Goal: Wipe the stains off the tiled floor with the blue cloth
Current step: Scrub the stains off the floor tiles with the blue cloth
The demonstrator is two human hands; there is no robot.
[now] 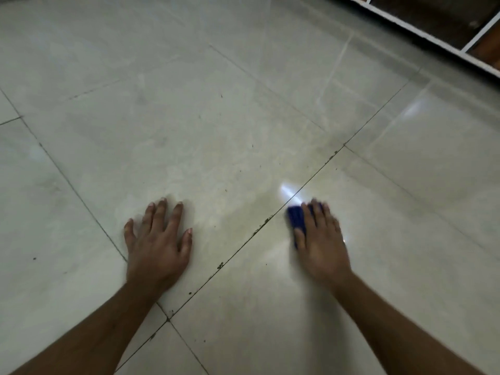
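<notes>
Pale glazed tiles make up the tiled floor (216,117), and most of the dirt on it looks untouched. Dark crumbs and smears sit along the diagonal grout line (243,246) that runs between the two hands, thickest just left of the cloth and again lower down toward the joint where four tiles meet. A few small specks (252,145) also dot the big tile farther out, and one lies well off to the left. By my reckoning the wiping is at an early or middle stage: the tile under the cloth shows a bright sheen, but whether that is a cleaned patch or only reflected light I cannot tell, and the grime in the grout line plainly remains.

Under the right hand (320,239) lies the blue cloth (296,216), bunched small, showing only past the thumb and fingertips. That hand presses it flat to the floor just right of the grout line, fingers fairly straight rather than curled round it; its outline is blurred, so finer detail is lost.

Resting well apart on the neighbouring tile, the left hand (155,247) is spread wide, palm down, holding nothing, and appears to serve as a prop.

At the top right a white-framed shelf unit (422,33) edges the floor.
</notes>
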